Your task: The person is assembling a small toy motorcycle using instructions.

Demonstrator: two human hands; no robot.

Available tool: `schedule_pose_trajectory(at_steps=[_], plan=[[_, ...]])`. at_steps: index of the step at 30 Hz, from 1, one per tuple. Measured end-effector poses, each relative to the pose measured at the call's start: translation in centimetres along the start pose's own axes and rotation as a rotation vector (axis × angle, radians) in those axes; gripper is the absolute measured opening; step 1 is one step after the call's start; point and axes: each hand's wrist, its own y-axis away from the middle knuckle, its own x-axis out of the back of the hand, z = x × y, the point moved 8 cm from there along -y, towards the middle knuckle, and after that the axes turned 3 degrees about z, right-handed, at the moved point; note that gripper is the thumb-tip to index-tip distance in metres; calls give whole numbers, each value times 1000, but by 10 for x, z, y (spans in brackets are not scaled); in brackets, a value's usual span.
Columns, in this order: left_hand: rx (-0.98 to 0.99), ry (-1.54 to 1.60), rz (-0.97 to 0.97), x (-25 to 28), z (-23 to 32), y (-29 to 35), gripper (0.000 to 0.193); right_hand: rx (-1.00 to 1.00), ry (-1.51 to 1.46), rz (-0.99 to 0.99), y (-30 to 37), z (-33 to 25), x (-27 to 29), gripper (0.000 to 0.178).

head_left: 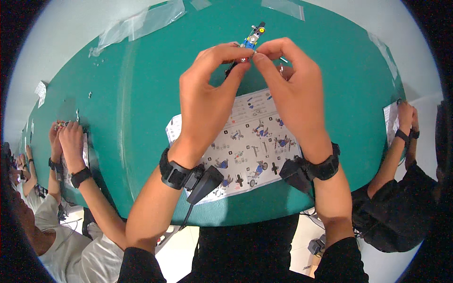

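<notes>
Over the far part of the table, both hands work on a small model vehicle (pixel 253 37) with blue, yellow, black and silvery metal parts. My left hand (pixel 205 89) is closed, thumb and fingers pinching the model's near end, where a small red part shows. From the other side my right hand (pixel 297 85) pinches it, thumb and index finger meeting at its edge. Their fingertips cover the spot where they touch. Thin metallic bits show by the right fingers. Below the hands a printed sheet (pixel 255 146) with assembly pictures lies on the table, partly hidden by both wrists.
The green table (pixel 155 94) curves away at its far edge. Clear plastic bags (pixel 141 21) lie along that edge. Small loose metal parts (pixel 90 95) rest to the left. Co-workers' hands (pixel 71 139) are busy at left, others (pixel 406 118) at right. Black wrist-worn devices (pixel 205 181) have cables.
</notes>
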Motion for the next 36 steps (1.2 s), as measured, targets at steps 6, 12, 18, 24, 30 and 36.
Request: schedule_pose_trajectory(at_steps=[6,12,18,24,30,36], plan=[[-43,-91,-90,-1,8,1,29,-99,-62,-87,-1,11,-7,21],[-19,-11,-21,2,4,-2,33,17,-181,46,-4,0,0,14],[-10,-10,-5,2,3,-3,29,-99,-187,5,0,7,-4,13],[-26,29,-2,2,5,-2,24,-83,-182,-18,1,0,-1,12],[-139,-52,-17,2,9,-2,24,-79,-238,-73,-2,8,-1,15],[-235,-62,-70,1,18,-4,26,-436,-445,-280,1,25,-3,14]])
